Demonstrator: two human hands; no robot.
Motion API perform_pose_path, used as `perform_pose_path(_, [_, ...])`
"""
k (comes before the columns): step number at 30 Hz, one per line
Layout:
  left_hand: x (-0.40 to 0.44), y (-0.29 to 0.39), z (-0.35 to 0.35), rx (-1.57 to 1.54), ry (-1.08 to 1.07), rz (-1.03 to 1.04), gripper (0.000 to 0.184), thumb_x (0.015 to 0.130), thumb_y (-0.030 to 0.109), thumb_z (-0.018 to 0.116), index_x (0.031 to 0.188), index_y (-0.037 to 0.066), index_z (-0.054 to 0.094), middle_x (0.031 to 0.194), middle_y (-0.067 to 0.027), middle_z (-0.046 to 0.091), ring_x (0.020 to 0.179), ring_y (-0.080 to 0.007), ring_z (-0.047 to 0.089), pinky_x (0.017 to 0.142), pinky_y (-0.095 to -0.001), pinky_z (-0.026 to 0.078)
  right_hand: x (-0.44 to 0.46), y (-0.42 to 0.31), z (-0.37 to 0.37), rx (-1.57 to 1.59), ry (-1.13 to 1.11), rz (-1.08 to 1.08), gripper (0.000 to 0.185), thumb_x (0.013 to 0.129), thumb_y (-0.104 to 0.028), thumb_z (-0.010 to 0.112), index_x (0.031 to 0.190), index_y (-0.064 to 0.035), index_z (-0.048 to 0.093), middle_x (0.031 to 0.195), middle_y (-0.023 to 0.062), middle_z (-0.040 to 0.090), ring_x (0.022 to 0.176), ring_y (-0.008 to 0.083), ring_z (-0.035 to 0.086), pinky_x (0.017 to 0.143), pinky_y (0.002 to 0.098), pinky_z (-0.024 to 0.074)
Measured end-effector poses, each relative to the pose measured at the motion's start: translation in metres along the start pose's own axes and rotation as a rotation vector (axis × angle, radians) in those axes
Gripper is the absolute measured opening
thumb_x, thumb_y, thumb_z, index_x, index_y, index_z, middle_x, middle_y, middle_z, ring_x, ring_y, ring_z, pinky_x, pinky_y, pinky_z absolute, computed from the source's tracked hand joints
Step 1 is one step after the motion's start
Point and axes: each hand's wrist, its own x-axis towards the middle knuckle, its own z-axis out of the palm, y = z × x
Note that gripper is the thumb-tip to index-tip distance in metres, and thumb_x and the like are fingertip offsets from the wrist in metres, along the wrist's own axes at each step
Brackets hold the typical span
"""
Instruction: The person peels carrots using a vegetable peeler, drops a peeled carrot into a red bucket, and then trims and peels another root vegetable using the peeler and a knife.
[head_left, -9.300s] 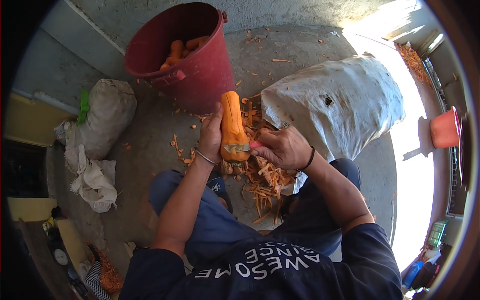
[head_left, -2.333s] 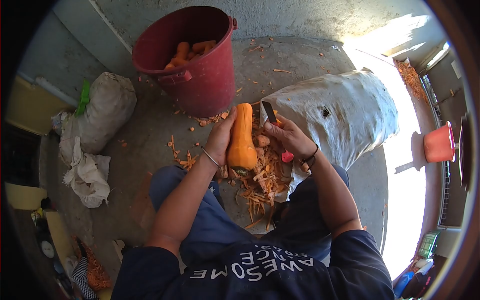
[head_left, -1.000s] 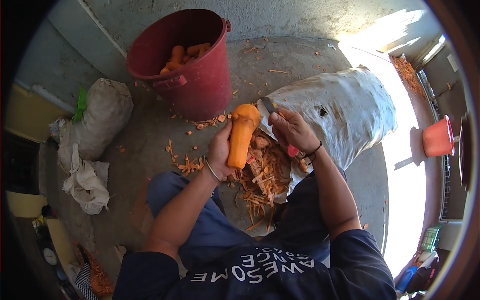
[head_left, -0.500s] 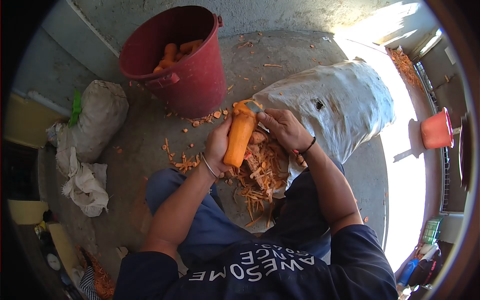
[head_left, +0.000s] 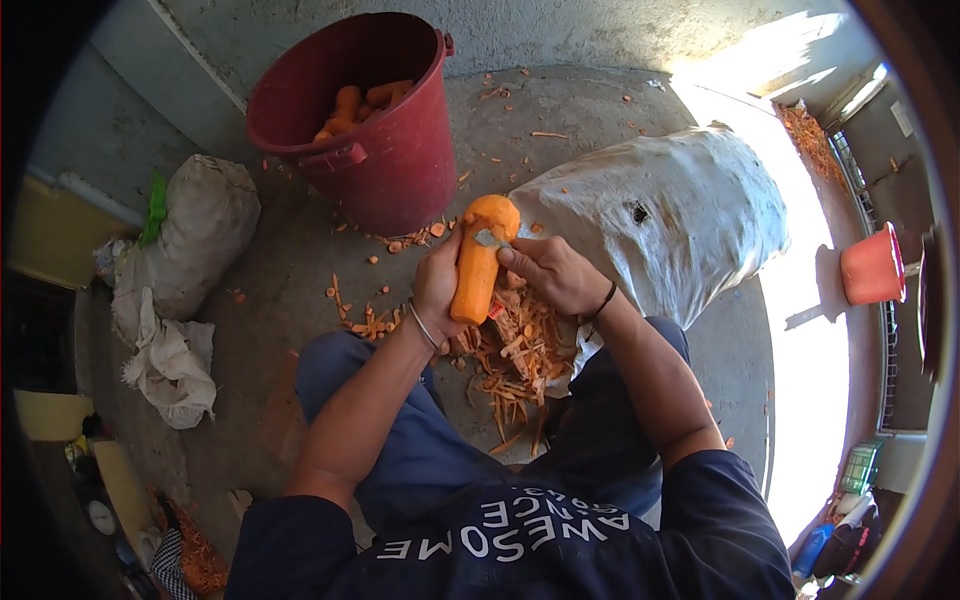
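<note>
A thick, peeled orange carrot [head_left: 476,278] is gripped in my left hand [head_left: 437,281], its broad end pointing away from me. My right hand [head_left: 556,272] is closed on a knife, whose short grey blade [head_left: 488,238] lies against the carrot just below the broad end; the handle is hidden in my fist. Beneath both hands, between my legs, is a heap of carrot peelings [head_left: 520,350], with some carrots partly visible among them.
A dark red bucket [head_left: 405,190] with peeled carrots [head_left: 350,108] stands ahead to the left. A large whitish sack [head_left: 665,215] lies ahead to the right. Another sack [head_left: 205,225] leans by the left wall. A smaller red bucket [head_left: 872,265] is far right.
The knife blade has moved from the carrot's far end down its side toward me. My right hand has come slightly nearer. My left hand keeps its hold on the carrot.
</note>
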Motion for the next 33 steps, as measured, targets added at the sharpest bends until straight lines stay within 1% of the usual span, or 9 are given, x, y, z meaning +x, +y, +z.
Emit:
perform_pose_path(4, [0.006,0.002,-0.007,0.01,-0.055,-0.001,0.05,0.116,0.046,0.036,0.134,0.005,0.058,0.107,-0.0107,0.071,0.085,-0.0194,0.076,0.07,-0.0401,0.07,-0.001,-0.007,-0.004,-0.002,0.027,-0.021,0.057,0.114,-0.048,0.049,0.104,0.0044,0.07,0.075,0.0181,0.066,0.074,0.0269,0.068,0.073,0.0434,0.0522])
perform_pose_path(6, [0.007,0.001,-0.008,0.014,-0.035,0.027,0.049,0.116,0.046,0.037,0.134,0.006,0.059,0.107,-0.0101,0.071,0.084,-0.0185,0.076,0.068,-0.0397,0.07,-0.004,-0.011,-0.008,0.008,0.205,-0.027,0.057,0.113,-0.049,0.05,0.1,0.0036,0.068,0.072,0.0173,0.063,0.069,0.0269,0.065,0.069,0.044,0.0502])
perform_pose_path(9, [0.0,0.003,0.005,0.044,0.017,0.02,0.048,0.116,0.046,0.037,0.132,0.007,0.059,0.104,-0.0092,0.071,0.082,-0.0178,0.075,0.065,-0.0379,0.069,0.0,0.004,-0.014,0.004,0.244,0.047,0.058,0.113,-0.05,0.05,0.097,0.0032,0.067,0.071,0.0179,0.062,0.067,0.0278,0.065,0.067,0.0455,0.049])
perform_pose_path(15, [0.001,0.005,0.003,0.022,-0.059,-0.043,0.05,0.116,0.046,0.035,0.137,0.006,0.058,0.102,-0.011,0.071,0.082,-0.0191,0.076,0.063,-0.0386,0.069,-0.001,-0.003,-0.014,-0.117,0.278,0.056,0.061,0.112,-0.052,0.05,0.094,0.0037,0.066,0.07,0.0197,0.059,0.065,0.0312,0.059,0.067,0.0459,0.0474])
perform_pose_path(20, [0.002,0.006,0.008,0.011,-0.048,-0.079,0.052,0.117,0.045,0.033,0.138,0.003,0.057,0.105,-0.0135,0.07,0.082,-0.0223,0.076,0.064,-0.0411,0.069,0.0,-0.002,-0.016,-0.084,0.314,0.055,0.061,0.112,-0.053,0.05,0.095,0.0039,0.067,0.073,0.0223,0.06,0.069,0.0345,0.062,0.069,0.0463,0.0478])
perform_pose_path(25, [0.0,0.009,0.013,0.125,-0.028,-0.033,0.052,0.117,0.044,0.034,0.137,0.002,0.057,0.107,-0.0127,0.071,0.082,-0.0203,0.076,0.067,-0.0415,0.069,-0.001,0.003,-0.019,-0.097,0.262,0.066,0.061,0.112,-0.052,0.049,0.102,0.004,0.07,0.078,0.023,0.066,0.076,0.0363,0.068,0.072,0.0466,0.0502])
perform_pose_path(27, [0.002,0.007,0.009,0.119,-0.067,-0.015,0.051,0.117,0.043,0.034,0.138,0.002,0.057,0.108,-0.0122,0.071,0.083,-0.0191,0.076,0.069,-0.0399,0.069,-0.003,0.001,-0.015,-0.046,0.26,-0.026,0.057,0.114,-0.049,0.049,0.104,0.0032,0.069,0.069,0.0147,0.058,0.068,0.0222,0.057,0.07,0.0423,0.0483])
perform_pose_path(29, [0.003,0.007,0.007,0.085,-0.057,-0.016,0.05,0.118,0.043,0.034,0.137,0.003,0.057,0.109,-0.0107,0.071,0.087,-0.0167,0.076,0.073,-0.0338,0.067,-0.004,-0.003,-0.017,-0.064,0.246,-0.001,0.057,0.114,-0.049,0.048,0.106,0.0033,0.07,0.073,0.0165,0.061,0.07,0.0231,0.059,0.072,0.0426,0.0493])
perform_pose_path(33, [0.002,0.002,0.004,0.055,-0.059,-0.031,0.05,0.118,0.043,0.034,0.137,0.003,0.058,0.11,-0.0094,0.071,0.089,-0.0153,0.075,0.076,-0.0302,0.066,-0.005,-0.005,-0.014,0.004,0.2,0.009,0.056,0.114,-0.048,0.048,0.112,0.0034,0.07,0.08,0.0197,0.067,0.074,0.0245,0.062,0.075,0.043,0.0511])
